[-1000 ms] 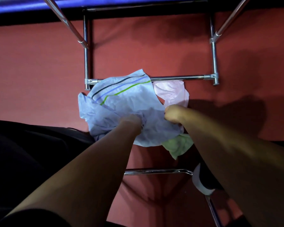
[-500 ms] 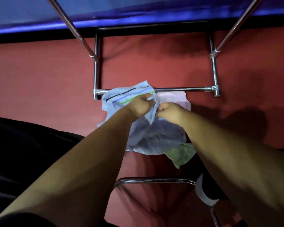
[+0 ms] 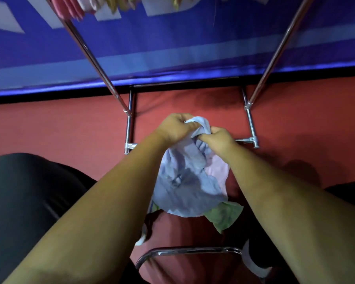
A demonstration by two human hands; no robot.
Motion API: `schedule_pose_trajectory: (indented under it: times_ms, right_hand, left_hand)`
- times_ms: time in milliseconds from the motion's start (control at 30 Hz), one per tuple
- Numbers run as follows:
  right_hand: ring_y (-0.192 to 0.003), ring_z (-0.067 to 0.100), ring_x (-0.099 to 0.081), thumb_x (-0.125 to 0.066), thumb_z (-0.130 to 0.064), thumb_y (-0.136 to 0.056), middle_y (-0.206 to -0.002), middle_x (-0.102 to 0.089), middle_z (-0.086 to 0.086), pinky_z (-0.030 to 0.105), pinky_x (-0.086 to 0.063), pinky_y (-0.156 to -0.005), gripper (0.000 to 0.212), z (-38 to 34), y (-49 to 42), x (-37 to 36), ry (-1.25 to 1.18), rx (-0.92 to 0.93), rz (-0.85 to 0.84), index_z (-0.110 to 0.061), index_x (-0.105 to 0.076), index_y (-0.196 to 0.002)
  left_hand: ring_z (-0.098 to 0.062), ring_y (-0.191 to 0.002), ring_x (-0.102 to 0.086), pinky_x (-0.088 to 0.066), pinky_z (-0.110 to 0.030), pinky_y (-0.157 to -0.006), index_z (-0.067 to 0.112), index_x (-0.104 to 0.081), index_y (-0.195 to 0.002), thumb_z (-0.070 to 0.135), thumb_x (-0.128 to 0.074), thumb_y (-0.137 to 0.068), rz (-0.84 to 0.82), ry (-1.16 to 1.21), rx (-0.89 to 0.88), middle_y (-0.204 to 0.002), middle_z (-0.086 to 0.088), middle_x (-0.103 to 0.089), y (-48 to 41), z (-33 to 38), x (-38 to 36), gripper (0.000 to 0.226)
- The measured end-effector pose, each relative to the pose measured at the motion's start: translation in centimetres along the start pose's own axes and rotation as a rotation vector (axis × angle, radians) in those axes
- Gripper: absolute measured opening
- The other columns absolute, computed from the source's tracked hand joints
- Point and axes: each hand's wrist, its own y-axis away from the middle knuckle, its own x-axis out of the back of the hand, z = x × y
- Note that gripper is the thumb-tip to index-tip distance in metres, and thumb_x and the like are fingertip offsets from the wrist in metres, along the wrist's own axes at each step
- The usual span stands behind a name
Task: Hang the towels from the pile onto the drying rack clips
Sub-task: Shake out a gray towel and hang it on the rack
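The light blue towel (image 3: 184, 181) hung bunched, its top gripped by curled fingers of the left hand (image 3: 176, 126) and right hand (image 3: 219, 138), over a pink towel (image 3: 217, 171) and green towel (image 3: 223, 217) on the red floor (image 3: 70, 130) between the drying rack's (image 3: 128, 128) legs.

The pale blue towel (image 3: 184, 181) carried a few dark blue stripes near its bunched top, and next to it showed a soft pink towel (image 3: 215, 171) and a light green towel (image 3: 223, 218). The floor (image 3: 70, 130) was a dull red, the rack (image 3: 128, 128) was shiny silver metal, and the wall panel (image 3: 172, 37) behind it was deep blue with a paler blue band and white shapes. Pink cloths (image 3: 70, 7) showed at the top edge, the clothing (image 3: 29, 191) on the left was black, and the shoe (image 3: 254, 267) at the lower right was black and white.
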Motion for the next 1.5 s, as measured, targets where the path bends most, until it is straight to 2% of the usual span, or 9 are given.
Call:
schedule_pose_trajectory:
  times_ms: [133, 367, 600, 833, 967, 1167, 1267, 1367, 1500]
  right_hand:
    - [-0.069, 0.013, -0.06, -0.08, -0.049, -0.08, -0.072, -0.07, -0.001, 0.037, -0.053, -0.067, 0.038, -3.4, 1.8, 2.1, 0.1, 0.148, 0.055, -0.013, -0.068, -0.078]
    - [-0.086, 0.022, -0.072, -0.083, -0.044, -0.087, -0.091, -0.078, 0.002, 0.039, -0.057, -0.081, 0.031, -9.5, 6.0, 6.5, 0.445, 0.306, 0.088, -0.016, -0.077, -0.098]
    - [-0.066, 0.017, -0.053, -0.077, -0.034, -0.096, -0.07, -0.062, 0.005, 0.031, -0.04, -0.058, 0.024, -15.4, 11.3, 10.9, 0.395, 0.285, 0.207, -0.013, -0.076, -0.084]
    - [-0.071, 0.023, -0.067, -0.06, -0.019, -0.1, -0.085, -0.067, 0.012, 0.029, -0.059, -0.062, 0.012, -19.1, 14.9, 9.3, -0.095, 0.028, 0.115, -0.01, -0.065, -0.094]
    - [-0.071, 0.02, -0.063, -0.051, -0.018, -0.109, -0.088, -0.063, 0.007, 0.025, -0.057, -0.051, 0.021, -19.6, 16.0, 7.9, -0.259, -0.014, 0.013, -0.015, -0.057, -0.089]
    - [-0.087, 0.028, -0.067, -0.033, -0.007, -0.113, -0.1, -0.067, 0.019, 0.036, -0.051, -0.083, 0.034, -22.5, 16.1, 7.9, -0.739, -0.128, 0.052, 0.011, -0.06, -0.101]
    - [-0.116, 0.027, -0.072, -0.038, -0.006, -0.108, -0.13, -0.072, 0.01, 0.042, -0.059, -0.08, 0.037, -24.2, 16.8, 8.6, -0.895, -0.15, 0.094, 0.007, -0.061, -0.135]
    - [-0.084, 0.027, -0.076, -0.045, -0.002, -0.105, -0.106, -0.076, 0.013, 0.039, -0.063, -0.049, 0.028, -25.6, 18.3, 9.4, -0.995, -0.149, 0.166, 0.005, -0.066, -0.122]
    - [-0.089, 0.03, -0.077, -0.043, 0.011, -0.095, -0.104, -0.071, 0.019, 0.038, -0.065, -0.053, 0.037, -26.9, 20.3, 10.3, -0.935, -0.089, 0.19, 0.011, -0.065, -0.125]
  left_hand:
    - [-0.008, -0.079, -0.06, -0.054, -0.032, -0.085, 0.016, -0.08, -0.098, 0.035, -0.068, -0.099, 0.121, -0.148, -0.054, -0.087, 0.003, -0.076, 1.1, 2.9, 2.3, 0.023]
    - [-0.007, -0.057, -0.051, -0.048, -0.024, -0.063, 0.021, -0.068, -0.066, 0.051, -0.066, -0.097, 0.358, -0.081, -0.054, -0.051, 0.014, -0.055, 5.2, 9.2, 7.0, 0.043]
    - [-0.016, -0.077, -0.06, -0.055, -0.033, -0.082, 0.015, -0.073, -0.078, 0.047, -0.062, -0.101, 0.448, -0.09, -0.131, -0.075, 0.003, -0.067, 7.7, 12.4, 9.8, 0.04]
    - [-0.028, -0.107, -0.068, -0.051, -0.035, -0.09, 0.013, -0.071, -0.121, 0.05, -0.06, -0.103, 0.241, -0.366, -0.206, -0.118, -0.01, -0.074, 11.6, 16.0, 6.5, 0.043]
    - [-0.02, -0.073, -0.058, -0.047, -0.036, -0.073, 0.002, -0.071, -0.096, 0.046, -0.062, -0.094, -0.079, 0.007, -0.18, -0.084, -0.013, -0.07, 14.0, 16.1, 4.5, 0.046]
    - [-0.008, -0.116, -0.068, -0.055, -0.034, -0.106, 0.023, -0.066, -0.123, 0.023, -0.072, -0.101, -0.131, 0.287, -0.365, -0.122, 0.005, -0.074, 17.0, 14.9, 5.0, 0.023]
    - [-0.013, -0.113, -0.069, -0.06, -0.038, -0.096, 0.027, -0.061, -0.128, 0.006, -0.077, -0.086, 0.103, 0.089, -0.436, -0.119, 0.007, -0.073, 16.7, 14.6, 5.7, 0.05]
    - [-0.007, -0.092, -0.068, -0.057, -0.028, -0.078, 0.027, -0.068, -0.107, 0.008, -0.061, -0.091, 0.389, 0.131, -0.421, -0.098, 0.011, -0.074, 16.6, 15.6, 6.9, 0.026]
    - [-0.003, -0.073, -0.059, -0.05, -0.026, -0.068, 0.02, -0.069, -0.09, 0.017, -0.059, -0.096, 0.532, 0.108, -0.499, -0.082, 0.002, -0.071, 16.7, 19.0, 8.9, 0.013]
